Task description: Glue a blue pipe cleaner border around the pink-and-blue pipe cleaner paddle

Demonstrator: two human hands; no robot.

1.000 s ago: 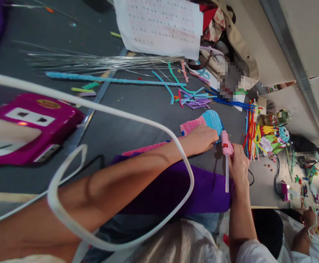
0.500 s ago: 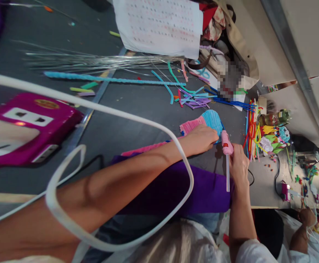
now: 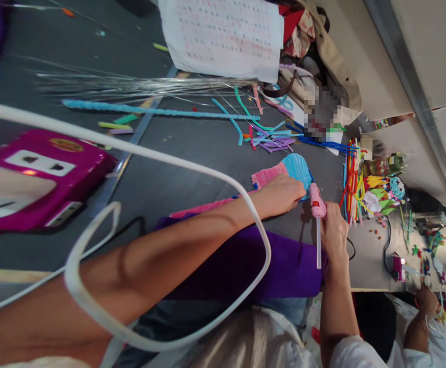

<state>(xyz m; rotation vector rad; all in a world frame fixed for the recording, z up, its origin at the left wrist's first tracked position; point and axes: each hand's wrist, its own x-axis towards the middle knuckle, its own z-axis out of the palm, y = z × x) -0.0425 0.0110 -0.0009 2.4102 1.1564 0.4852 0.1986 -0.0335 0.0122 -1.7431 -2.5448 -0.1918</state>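
A head-worn view over a dark gray worktable (image 3: 192, 184) shows two bare hands at work. The left hand (image 3: 280, 195) is closed on the blue end of a pink-and-blue ribbed piece (image 3: 295, 164), which sits near the table's front edge, just above purple cloth (image 3: 292, 268). The right hand (image 3: 335, 230) grasps a small pink glue gun (image 3: 316, 198), its tip close to the blue end (whether they touch is hard to tell); a pale glue stick (image 3: 318, 245) juts from its back. A white cable (image 3: 161, 156) loops across the foreground, in front of the left forearm. Beyond the hands lie short purple strips (image 3: 279, 143), thin metal wires (image 3: 142, 86) and a marked white sheet (image 3: 223, 36). At left sits a magenta socket box (image 3: 81, 168). At far right, a co-worker's hand (image 3: 428, 301) is visible.
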